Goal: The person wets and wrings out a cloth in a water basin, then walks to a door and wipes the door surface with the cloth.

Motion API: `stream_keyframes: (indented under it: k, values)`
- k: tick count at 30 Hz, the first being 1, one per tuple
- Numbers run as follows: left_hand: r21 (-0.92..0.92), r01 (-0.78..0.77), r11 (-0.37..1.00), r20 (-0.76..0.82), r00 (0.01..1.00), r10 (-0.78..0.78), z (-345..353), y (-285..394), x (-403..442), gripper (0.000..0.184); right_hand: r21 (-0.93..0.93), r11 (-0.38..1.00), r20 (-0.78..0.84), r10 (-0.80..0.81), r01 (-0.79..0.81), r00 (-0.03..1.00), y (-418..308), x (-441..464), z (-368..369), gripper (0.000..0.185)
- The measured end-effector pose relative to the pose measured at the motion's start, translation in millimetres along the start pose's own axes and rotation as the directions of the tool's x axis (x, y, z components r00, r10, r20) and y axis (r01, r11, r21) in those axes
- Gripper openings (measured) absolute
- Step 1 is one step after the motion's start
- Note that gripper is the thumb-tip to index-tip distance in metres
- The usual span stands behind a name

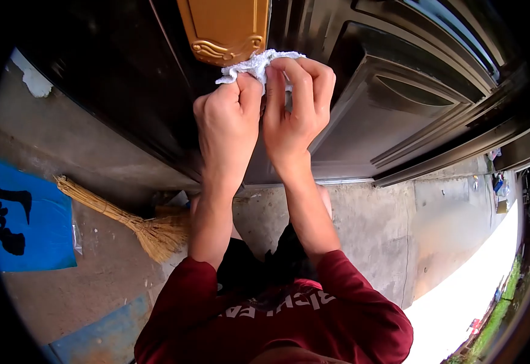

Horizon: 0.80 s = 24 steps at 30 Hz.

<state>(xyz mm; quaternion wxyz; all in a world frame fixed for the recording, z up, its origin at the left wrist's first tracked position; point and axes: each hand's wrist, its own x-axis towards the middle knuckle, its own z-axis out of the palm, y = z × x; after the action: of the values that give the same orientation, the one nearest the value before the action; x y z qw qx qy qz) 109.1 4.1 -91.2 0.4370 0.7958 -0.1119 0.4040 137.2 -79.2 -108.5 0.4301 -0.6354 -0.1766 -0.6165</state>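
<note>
A crumpled white cloth (pixel 258 65) is pinched between my two hands at the lower end of a gold-coloured ornate plate (pixel 225 30) on a dark door (pixel 362 115). My left hand (pixel 228 115) is closed on the cloth's left part, its fingers curled in and partly hidden. My right hand (pixel 298 103) grips the right part between thumb and fingers. Both hands are close together, just below the plate.
A straw broom (pixel 150 233) leans at the left, beside a blue sheet with black markings (pixel 31 212). Grey concrete floor (pixel 368 242) lies under the door. Bright light and some grass (pixel 495 321) show at the lower right.
</note>
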Motion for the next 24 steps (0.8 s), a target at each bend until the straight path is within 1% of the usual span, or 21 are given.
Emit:
stream_keyframes:
  k: [2,3,4,6,7,8,9,10,11,12,14,15,16,18,19,20,22,23,24]
  values:
    - [0.001,0.001,1.000,-0.001,1.000,-0.001,6,-10,-13,0.030,-0.021,0.999,0.053,-0.036,0.037,0.998,3,-7,-7,0.026]
    - [0.010,-0.007,1.000,-0.009,1.000,0.007,10,-20,-22,0.029,-0.036,0.999,0.104,-0.032,0.036,0.994,5,-16,-10,0.027]
    - [0.026,-0.007,1.000,0.017,1.000,0.007,13,-31,-34,0.029,-0.053,0.998,0.153,-0.025,0.033,0.988,7,-31,-15,0.028]
    - [0.019,0.076,0.997,0.050,0.996,-0.077,14,-41,-55,0.027,-0.068,0.997,0.195,-0.025,0.039,0.980,13,-61,-22,0.032]
    - [-0.035,0.069,0.997,-0.013,0.997,-0.070,17,-40,-57,0.027,-0.070,0.996,0.192,-0.039,0.054,0.981,12,-65,-22,0.035]
    - [-0.030,0.073,0.997,-0.017,0.997,-0.074,17,-36,-60,0.027,-0.073,0.995,0.193,-0.048,0.063,0.980,11,-68,-22,0.038]
    - [-0.050,0.120,0.992,-0.043,0.992,-0.122,16,-30,-60,0.027,-0.063,0.996,0.196,-0.051,0.065,0.979,10,-67,-21,0.038]
    - [-0.071,0.162,0.984,-0.070,0.984,-0.167,14,-26,-58,0.027,-0.008,0.997,0.256,-0.076,0.081,0.964,5,-58,-19,0.039]
    - [-0.120,0.086,0.989,-0.181,0.978,-0.106,13,-26,-54,0.027,0.045,0.995,0.313,-0.102,0.092,0.944,-1,-49,-16,0.041]
    - [-0.139,0.103,0.985,-0.193,0.973,-0.129,3,-20,-51,0.029,0.062,0.993,0.387,-0.117,0.101,0.915,-9,-41,-10,0.041]
    - [-0.145,0.187,0.972,-0.091,0.975,-0.202,-13,-8,-39,0.031,0.022,0.997,0.341,-0.082,0.079,0.936,-20,-34,6,0.039]
    - [-0.058,0.195,0.979,-0.066,0.978,-0.199,-19,-2,-35,0.034,0.003,0.997,0.313,-0.080,0.083,0.946,-22,-34,11,0.039]
    - [-0.051,0.202,0.978,-0.070,0.976,-0.205,-22,0,-30,0.034,0.010,0.997,0.318,-0.076,0.077,0.945,-23,-32,13,0.039]
    - [-0.044,0.139,0.989,-0.101,0.985,-0.142,-24,1,-22,0.031,0.029,0.998,0.333,-0.064,0.058,0.941,-23,-31,10,0.039]
    - [0.012,0.180,0.984,-0.071,0.981,-0.178,-26,3,-21,0.031,0.045,0.997,0.327,-0.075,0.064,0.942,-22,-32,9,0.039]
    - [0.008,0.193,0.981,-0.058,0.980,-0.192,-26,0,-28,0.031,0.032,0.998,0.338,-0.062,0.055,0.939,-19,-39,4,0.039]
    - [0.147,0.197,0.969,-0.006,0.980,-0.198,-20,-14,-42,0.029,0.040,0.997,0.391,-0.073,0.062,0.918,-9,-60,-1,0.038]
    - [0.178,0.188,0.966,0.041,0.979,-0.198,-17,-25,-55,0.026,0.036,0.999,0.448,-0.037,0.023,0.893,-4,-77,-10,0.038]
    - [0.223,0.219,0.950,0.108,0.963,-0.248,-11,-42,-76,0.026,0.030,1.000,0.482,-0.015,0.001,0.876,6,-104,-19,0.038]
